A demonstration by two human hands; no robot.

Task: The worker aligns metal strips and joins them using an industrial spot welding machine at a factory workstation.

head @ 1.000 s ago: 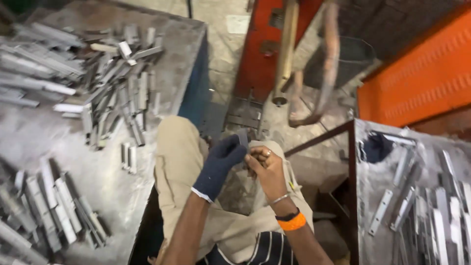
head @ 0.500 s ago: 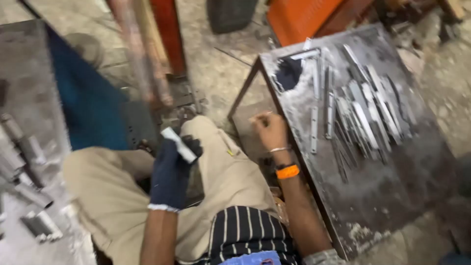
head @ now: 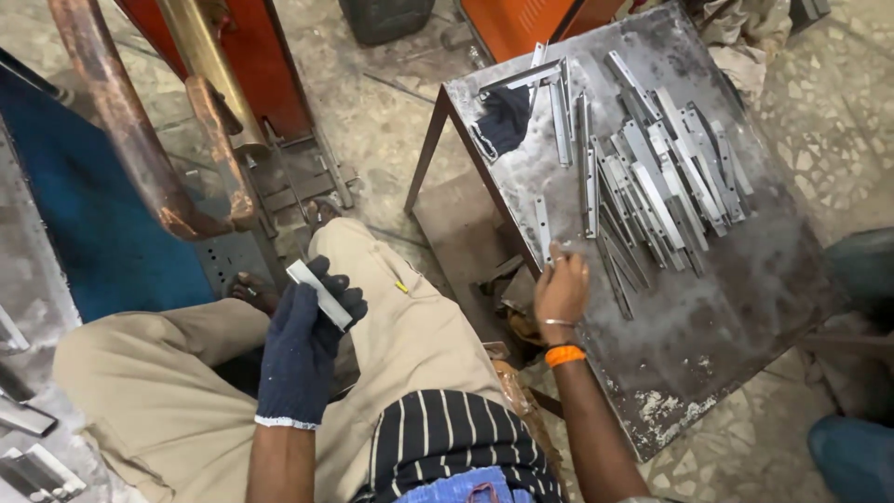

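My left hand (head: 303,340), in a dark blue knitted glove, is closed around a short flat metal strip (head: 319,293) above my lap. My bare right hand (head: 561,287), with an orange wristband, rests on the near edge of a dark metal table (head: 736,307). Its fingertips touch a thin metal strip (head: 543,230) lying by that edge. A pile of several similar long metal strips (head: 652,177) lies further in on the table. I sit with beige trousers and a striped top.
A dark cloth (head: 503,121) lies at the table's far left corner. A rusty curved pipe (head: 140,140) and a red machine frame (head: 242,56) stand ahead on the left. More metal pieces (head: 28,438) sit at the lower left. Stone floor surrounds the table.
The view has swung from the left bench to the right table. My right hand left my left hand and reached onto the table; my left hand now holds the strip alone.
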